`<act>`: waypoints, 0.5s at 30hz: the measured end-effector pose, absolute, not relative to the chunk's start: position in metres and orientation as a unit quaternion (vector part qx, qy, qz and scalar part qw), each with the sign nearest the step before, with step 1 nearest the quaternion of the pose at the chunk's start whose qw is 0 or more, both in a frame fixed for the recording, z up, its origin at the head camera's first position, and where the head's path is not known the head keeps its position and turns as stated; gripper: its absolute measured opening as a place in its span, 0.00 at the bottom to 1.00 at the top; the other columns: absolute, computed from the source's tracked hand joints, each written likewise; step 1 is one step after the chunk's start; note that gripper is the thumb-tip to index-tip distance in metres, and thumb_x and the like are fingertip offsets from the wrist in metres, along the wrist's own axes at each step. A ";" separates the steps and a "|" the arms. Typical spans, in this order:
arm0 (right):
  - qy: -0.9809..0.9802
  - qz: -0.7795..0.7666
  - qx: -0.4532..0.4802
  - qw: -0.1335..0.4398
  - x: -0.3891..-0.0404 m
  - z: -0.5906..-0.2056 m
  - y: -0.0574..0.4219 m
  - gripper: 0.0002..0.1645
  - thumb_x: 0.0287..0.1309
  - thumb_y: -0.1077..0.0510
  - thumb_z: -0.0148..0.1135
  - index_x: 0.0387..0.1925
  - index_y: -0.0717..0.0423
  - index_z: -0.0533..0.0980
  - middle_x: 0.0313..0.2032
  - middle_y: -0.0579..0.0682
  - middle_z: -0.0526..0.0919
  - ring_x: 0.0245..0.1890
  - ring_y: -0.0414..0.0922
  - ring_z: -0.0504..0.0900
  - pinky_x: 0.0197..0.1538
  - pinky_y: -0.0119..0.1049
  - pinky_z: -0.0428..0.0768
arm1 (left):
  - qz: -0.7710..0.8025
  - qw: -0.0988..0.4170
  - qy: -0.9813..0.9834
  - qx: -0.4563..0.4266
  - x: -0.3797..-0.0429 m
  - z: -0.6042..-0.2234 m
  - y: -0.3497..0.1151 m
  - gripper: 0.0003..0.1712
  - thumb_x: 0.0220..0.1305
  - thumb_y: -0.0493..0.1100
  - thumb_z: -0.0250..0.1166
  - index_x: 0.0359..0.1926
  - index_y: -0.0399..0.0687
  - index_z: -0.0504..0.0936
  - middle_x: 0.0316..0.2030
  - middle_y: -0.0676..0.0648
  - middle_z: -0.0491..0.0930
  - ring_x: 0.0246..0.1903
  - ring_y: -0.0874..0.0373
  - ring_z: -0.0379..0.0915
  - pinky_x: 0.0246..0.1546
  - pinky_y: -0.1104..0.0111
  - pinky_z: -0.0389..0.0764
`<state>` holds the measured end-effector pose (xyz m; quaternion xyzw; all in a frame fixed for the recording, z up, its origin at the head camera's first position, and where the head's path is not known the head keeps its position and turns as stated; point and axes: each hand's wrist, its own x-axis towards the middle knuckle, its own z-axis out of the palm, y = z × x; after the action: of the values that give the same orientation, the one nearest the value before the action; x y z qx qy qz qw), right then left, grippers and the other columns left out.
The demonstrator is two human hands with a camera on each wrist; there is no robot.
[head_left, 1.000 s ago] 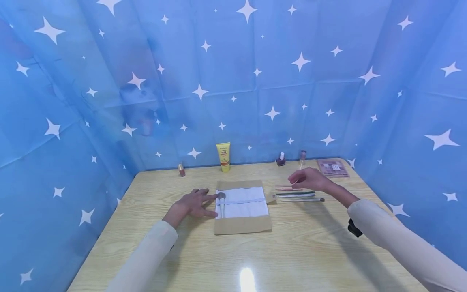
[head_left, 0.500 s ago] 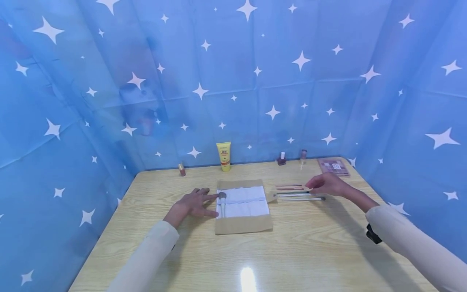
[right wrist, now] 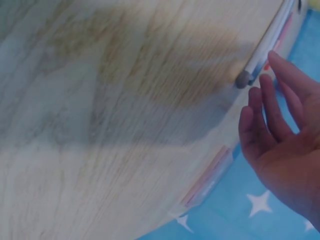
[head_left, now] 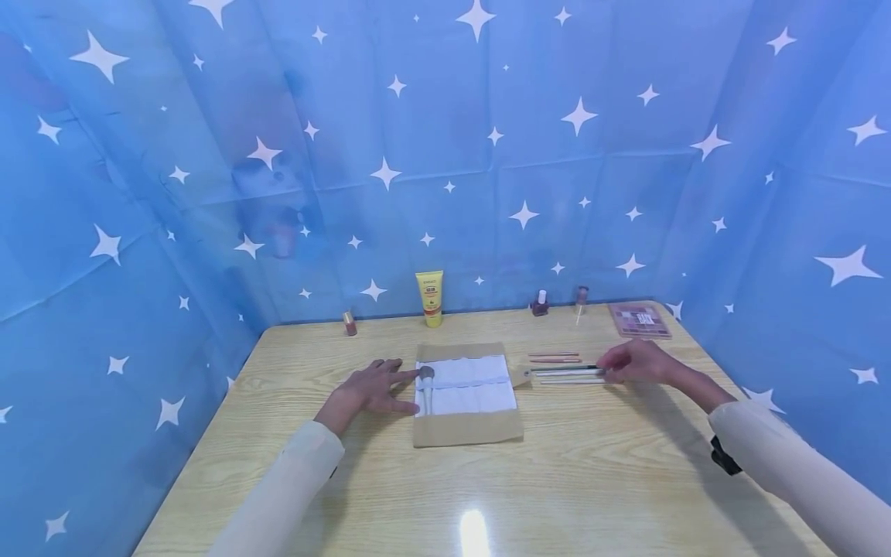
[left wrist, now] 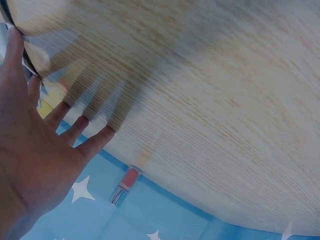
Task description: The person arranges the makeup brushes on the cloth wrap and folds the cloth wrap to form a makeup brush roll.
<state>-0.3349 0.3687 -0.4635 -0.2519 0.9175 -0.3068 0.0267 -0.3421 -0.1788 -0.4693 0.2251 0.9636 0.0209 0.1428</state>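
A tan fabric brush roll (head_left: 468, 430) with a white lining lies unfolded on the table. One thick makeup brush (head_left: 428, 394) is at its left side, dark head pointing away from me. My left hand (head_left: 372, 389) rests fingers spread, thumb and index fingertips on the roll's left edge. To the right of the roll lies a row of slim makeup brushes (head_left: 567, 374), with two thin pink sticks (head_left: 554, 360) behind them. My right hand (head_left: 639, 362) is at the row's right end, fingers gently bent. In the right wrist view, the fingertips are right beside a brush's dark head (right wrist: 243, 79).
Along the table's back edge stand a small lip gloss tube (head_left: 349, 323), a yellow squeeze tube (head_left: 431, 299), a nail polish bottle (head_left: 539, 303) and another small bottle (head_left: 581, 295). A makeup palette (head_left: 640, 319) lies at the back right. Blue star-printed curtains (head_left: 445, 155) surround the table.
My right hand has moved right and down, from above the pink sticks to the right ends of the brushes. My left hand has stayed at the roll's edge.
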 end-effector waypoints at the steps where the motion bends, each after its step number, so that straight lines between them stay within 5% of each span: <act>1: 0.915 -0.309 -0.257 0.023 -0.334 -0.465 0.370 0.12 0.56 0.64 0.76 0.42 0.66 0.87 0.38 0.57 0.91 0.37 0.41 0.86 0.38 0.26 0.80 | 0.021 0.143 0.963 0.225 -0.342 -0.469 -0.179 0.49 0.63 0.79 0.59 0.81 0.73 0.59 0.81 0.44 0.53 0.79 0.38 0.47 0.70 0.34 0.61; 15: 0.918 -0.285 -0.275 0.022 -0.332 -0.476 0.378 0.13 0.54 0.62 0.79 0.40 0.66 0.87 0.35 0.55 0.90 0.33 0.36 0.86 0.35 0.26 0.80 | 0.020 0.144 0.964 0.222 -0.340 -0.467 -0.177 0.48 0.63 0.78 0.60 0.80 0.73 0.60 0.81 0.44 0.53 0.79 0.38 0.48 0.70 0.35 0.62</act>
<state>-0.3322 0.3779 -0.4763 -0.2754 0.9178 -0.2852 0.0217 -0.3405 -0.1772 -0.4675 0.2222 0.9640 0.0204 0.1444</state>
